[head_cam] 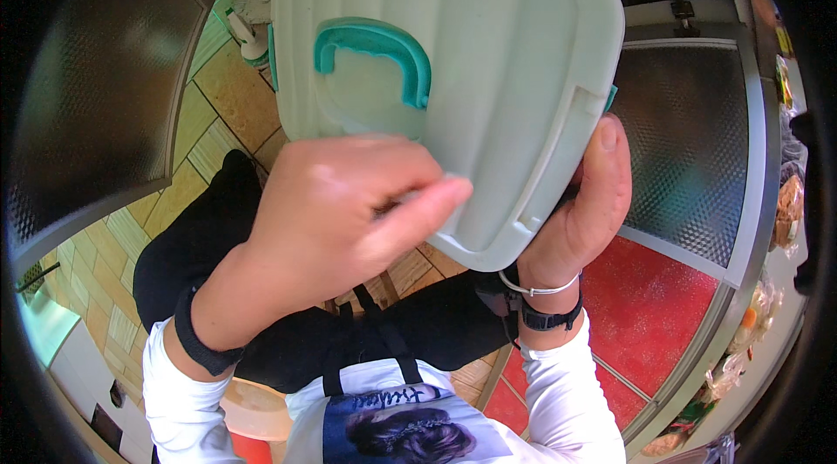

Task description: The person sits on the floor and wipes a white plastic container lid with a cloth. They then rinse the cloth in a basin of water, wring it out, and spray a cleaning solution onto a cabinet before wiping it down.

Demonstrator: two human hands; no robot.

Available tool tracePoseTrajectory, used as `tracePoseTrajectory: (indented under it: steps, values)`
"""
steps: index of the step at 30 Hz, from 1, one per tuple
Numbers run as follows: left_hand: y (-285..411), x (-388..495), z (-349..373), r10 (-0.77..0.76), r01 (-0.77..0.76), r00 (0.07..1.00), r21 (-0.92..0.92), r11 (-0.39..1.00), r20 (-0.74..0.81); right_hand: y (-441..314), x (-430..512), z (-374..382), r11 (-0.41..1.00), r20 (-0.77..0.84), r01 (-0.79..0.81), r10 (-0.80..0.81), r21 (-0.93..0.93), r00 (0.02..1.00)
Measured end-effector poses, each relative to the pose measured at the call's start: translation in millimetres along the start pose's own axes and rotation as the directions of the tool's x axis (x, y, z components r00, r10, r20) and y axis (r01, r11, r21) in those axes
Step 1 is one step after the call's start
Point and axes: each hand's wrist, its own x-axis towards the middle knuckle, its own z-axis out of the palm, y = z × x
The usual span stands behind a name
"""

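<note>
A pale green plastic storage-box lid (503, 72) with a teal carrying handle (379, 39) is tilted up in front of me. My right hand (595, 196) grips its right edge, thumb on top and fingers out of sight behind. Over the lid's lower left part is my left hand (346, 202), blurred, with its fingers curled and thumb pointing right. A small whitish patch shows between thumb and fingers; whether it is something held or the lid behind cannot be told. Teal latches stick out at both sides of the lid. Any box body underneath is hidden.
Frosted glass panels in metal frames stand left (98, 72) and right (680, 144). A white and green object (245, 39) sits on the tiled floor (229, 82). Red tiles (641, 307) lie at right, bagged goods (752, 320) along the far right. A pale basin (255, 408) is below.
</note>
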Motion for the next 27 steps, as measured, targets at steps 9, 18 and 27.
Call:
tracePoseTrajectory:
  steps: [9, 18, 27]
  values:
    - [4.6, 2.0, 10.0, 0.219, -0.213, 0.976, -0.193, 0.958, 0.011, 3.5, 2.7, 4.8, 1.0, -0.015, -0.012, 0.012, 0.015, 1.0]
    - [0.1, 6.2, 22.4, 0.445, -0.431, 0.895, 0.241, 0.87, -0.009, 3.1, 0.4, 8.5, 1.0, 0.008, -0.026, 0.026, 0.005, 1.0]
    - [-3.3, 7.4, 0.3, 0.332, -0.326, 0.943, 0.154, 0.933, -0.019, 9.9, -1.1, 12.3, 0.997, 0.018, 0.026, -0.025, -0.069, 1.0]
